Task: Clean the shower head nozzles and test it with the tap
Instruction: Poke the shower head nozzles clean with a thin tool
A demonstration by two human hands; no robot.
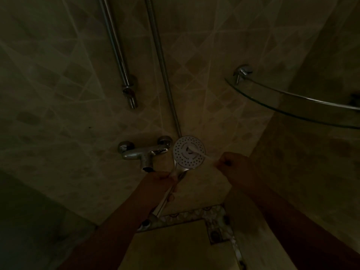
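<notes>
— Because the room is so dim, the tiled wall [68, 75] tells me little; what worries you, taking the tap [143, 152] as our marker?

— Start big. Well above and to the right of the tap hangs a glass shelf [292, 106]; a raised elbow could knock it, I'd guess. Above the tap run a rail [116, 45] and the hose [161, 61], which drops to just right of the tap. If the hose snags, it could tug the work out of line.

— And the shower head [189, 152] itself?

— It sits just right of the tap, very close to the tap's end, face turned toward the camera. The left hand [162, 177], below and slightly right of the tap, is wrapped around the handle. If that clasp loosens on wet chrome, the head could swing into the tap.

— The right hand [227, 162]?

— Farther right of the tap, curled tight on the end of a thin pale brush [196, 152], whose tip rests near the centre of the face. In this light I can't tell whether the bristles actually meet the nozzles.

— So the risk there?

— Missed holes, mostly. Darkness hides which are clear. Press too hard and the tip may skid off. The test with water seems not yet begun; opening the tap with the face toward the camera would soak the person.
</notes>
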